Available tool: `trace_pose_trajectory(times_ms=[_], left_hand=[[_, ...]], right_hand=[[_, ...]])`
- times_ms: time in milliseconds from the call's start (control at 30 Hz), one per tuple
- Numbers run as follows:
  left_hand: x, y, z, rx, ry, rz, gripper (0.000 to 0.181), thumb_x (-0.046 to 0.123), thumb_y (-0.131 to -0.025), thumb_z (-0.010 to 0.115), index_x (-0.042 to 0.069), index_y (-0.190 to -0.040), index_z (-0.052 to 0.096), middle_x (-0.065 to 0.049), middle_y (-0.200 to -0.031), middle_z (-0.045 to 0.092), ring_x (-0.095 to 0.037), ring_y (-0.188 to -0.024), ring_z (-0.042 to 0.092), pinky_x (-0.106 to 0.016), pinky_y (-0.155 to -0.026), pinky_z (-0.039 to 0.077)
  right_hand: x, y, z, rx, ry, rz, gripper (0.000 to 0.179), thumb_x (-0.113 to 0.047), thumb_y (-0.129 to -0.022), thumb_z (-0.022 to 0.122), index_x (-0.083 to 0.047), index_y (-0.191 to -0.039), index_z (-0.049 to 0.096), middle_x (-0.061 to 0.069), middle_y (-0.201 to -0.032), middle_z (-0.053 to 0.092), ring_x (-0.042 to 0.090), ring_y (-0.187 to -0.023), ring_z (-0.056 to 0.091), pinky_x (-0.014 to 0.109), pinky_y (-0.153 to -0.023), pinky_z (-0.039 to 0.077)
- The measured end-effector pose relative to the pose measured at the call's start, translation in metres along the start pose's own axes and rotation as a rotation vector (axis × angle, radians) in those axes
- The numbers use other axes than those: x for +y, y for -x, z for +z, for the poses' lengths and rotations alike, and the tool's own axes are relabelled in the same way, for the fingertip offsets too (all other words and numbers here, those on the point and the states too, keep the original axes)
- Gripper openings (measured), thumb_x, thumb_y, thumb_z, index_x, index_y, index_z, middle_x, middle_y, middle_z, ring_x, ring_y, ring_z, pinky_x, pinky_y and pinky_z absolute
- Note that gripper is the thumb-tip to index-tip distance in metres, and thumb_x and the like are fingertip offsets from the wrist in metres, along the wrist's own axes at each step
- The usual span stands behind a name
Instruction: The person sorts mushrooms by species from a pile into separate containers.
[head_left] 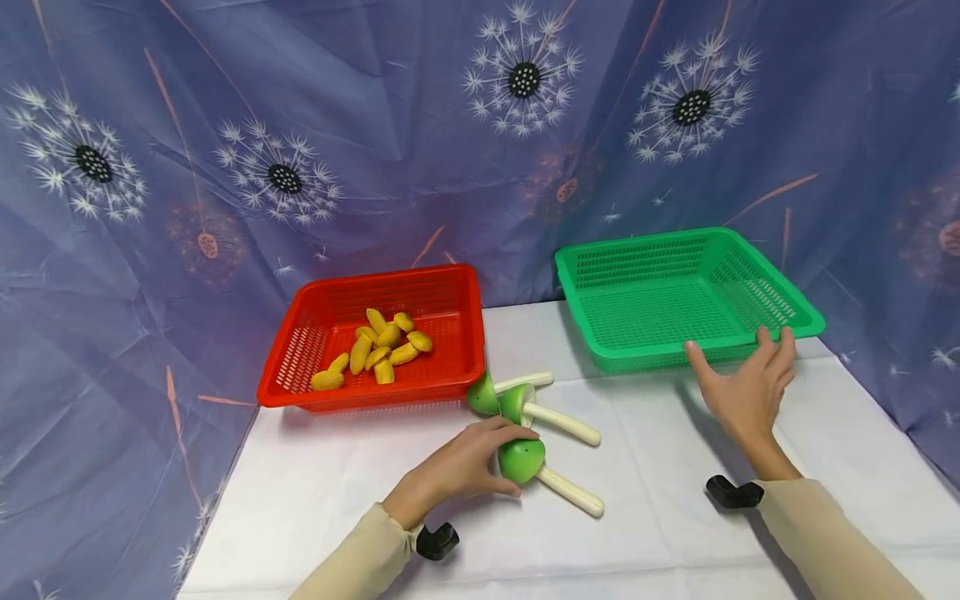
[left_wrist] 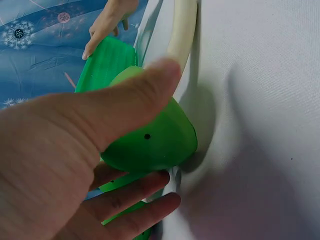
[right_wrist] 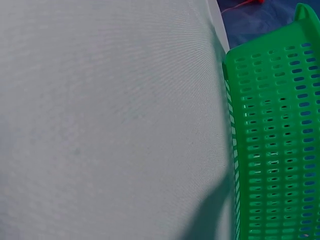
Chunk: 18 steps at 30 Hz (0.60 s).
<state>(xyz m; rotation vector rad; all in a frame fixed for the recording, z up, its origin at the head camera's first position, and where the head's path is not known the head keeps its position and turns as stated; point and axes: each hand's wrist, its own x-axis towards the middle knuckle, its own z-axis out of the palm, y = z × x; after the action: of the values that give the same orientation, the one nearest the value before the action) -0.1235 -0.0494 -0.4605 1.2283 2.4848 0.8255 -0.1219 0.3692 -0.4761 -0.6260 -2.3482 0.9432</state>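
Note:
My left hand (head_left: 474,460) curves its thumb and fingers around the green cap of the nearest toy mushroom (head_left: 522,461), which lies on the white cloth. Its long pale stem (head_left: 572,492) points right. In the left wrist view the thumb (left_wrist: 145,90) crosses in front of the cap (left_wrist: 155,140), with fingers on its other side. Two more green-capped mushrooms (head_left: 561,422) lie just beyond, beside the red basket. At the right, my right hand (head_left: 746,392) has its fingers spread at the near rim of the green basket (head_left: 645,300). The right wrist view shows that basket's slotted wall (right_wrist: 270,145), without the hand.
The red basket (head_left: 382,396) at the back left holds several yellow toy mushrooms (head_left: 386,335). A blue cloth with dandelion prints (head_left: 405,183) hangs behind both baskets. White cloth (head_left: 645,517) covers the table.

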Motion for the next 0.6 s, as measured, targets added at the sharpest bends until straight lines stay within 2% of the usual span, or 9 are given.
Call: trace_pose_trajectory(times_ms=[133, 333, 467, 600], left_hand=[[-0.0018, -0.002, -0.0002, 0.011, 0.019, 0.019, 0.067, 0.023, -0.079, 0.092, 0.023, -0.138, 0.062, 0.003, -0.131, 0.061, -0.009, -0.116, 0.056, -0.027, -0.103, 0.048], [-0.0005, -0.0026, -0.0042, 0.008, 0.024, 0.049, 0.062, 0.02, -0.078, 0.093, 0.017, -0.134, 0.064, 0.003, -0.127, 0.065, -0.006, -0.112, 0.057, -0.023, -0.099, 0.048], [0.0009, -0.0012, -0.0055, 0.006, 0.016, 0.049, 0.058, 0.02, -0.078, 0.093, 0.016, -0.13, 0.065, 0.003, -0.125, 0.066, -0.005, -0.112, 0.058, -0.023, -0.099, 0.049], [0.0036, 0.0027, -0.0091, 0.024, 0.026, 0.048, 0.056, 0.022, -0.077, 0.093, 0.016, -0.126, 0.066, 0.004, -0.123, 0.068, -0.004, -0.106, 0.059, -0.021, -0.093, 0.05]], right_hand=[[-0.0004, 0.0016, 0.0, -0.015, -0.004, 0.004, 0.107, -0.062, -0.091, 0.066, -0.011, -0.164, 0.007, 0.0, -0.169, -0.017, 0.039, -0.15, 0.006, 0.072, -0.102, 0.029], [-0.001, 0.002, 0.001, -0.077, 0.009, 0.023, 0.111, -0.064, -0.093, 0.061, -0.015, -0.165, -0.008, -0.001, -0.168, -0.027, 0.047, -0.152, -0.002, 0.081, -0.105, 0.022], [-0.0017, 0.0036, -0.0002, -0.105, 0.021, 0.03, 0.112, -0.065, -0.094, 0.058, -0.016, -0.163, -0.016, -0.001, -0.166, -0.032, 0.053, -0.15, 0.004, 0.08, -0.104, 0.022], [-0.0029, 0.0049, -0.0019, -0.105, 0.027, 0.032, 0.112, -0.066, -0.094, 0.057, -0.017, -0.163, -0.017, -0.001, -0.165, -0.032, 0.056, -0.148, 0.008, 0.08, -0.102, 0.024]])
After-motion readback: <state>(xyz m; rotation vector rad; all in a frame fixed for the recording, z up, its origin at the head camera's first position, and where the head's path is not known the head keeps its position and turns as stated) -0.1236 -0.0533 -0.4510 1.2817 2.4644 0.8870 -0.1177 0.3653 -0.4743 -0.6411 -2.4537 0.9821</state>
